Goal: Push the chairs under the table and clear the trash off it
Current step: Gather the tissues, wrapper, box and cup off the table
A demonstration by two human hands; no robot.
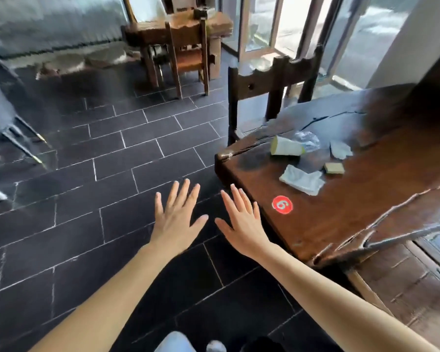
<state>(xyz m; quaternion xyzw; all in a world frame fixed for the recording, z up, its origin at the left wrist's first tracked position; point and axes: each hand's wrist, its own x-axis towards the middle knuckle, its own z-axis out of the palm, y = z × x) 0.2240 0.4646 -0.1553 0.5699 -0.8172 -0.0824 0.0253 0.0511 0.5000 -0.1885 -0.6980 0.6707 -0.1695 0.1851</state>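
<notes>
While both hands hover flat over the dark tiled floor (87,174), nothing is held. The left hand (174,222) and the right hand (241,222) have their fingers straight and spread, palms down, thumbs nearly meeting. The right hand lies just beside the left edge of the wooden table (341,224).

The trash sits in a loose cluster near the table's far-left corner. A paper cup (286,147) lies on its side, touching a crumpled clear plastic wrap (306,139). A crumpled white napkin (301,180) lies nearer the hands, with a small yellowish block (334,168) just beside it and a torn paper scrap (341,149) further in. A red round sticker (282,204) marked 6 lies on the tabletop between the napkin and the right hand.

A dark wooden chair (272,82) stands upright at the table's far edge; I cannot tell how far its seat is tucked under. A second chair (188,47) stands well apart at another small table (163,29). A wooden bench (412,288) shows below the table's near edge. Slanted metal legs (18,138) stand on the floor at the left.
</notes>
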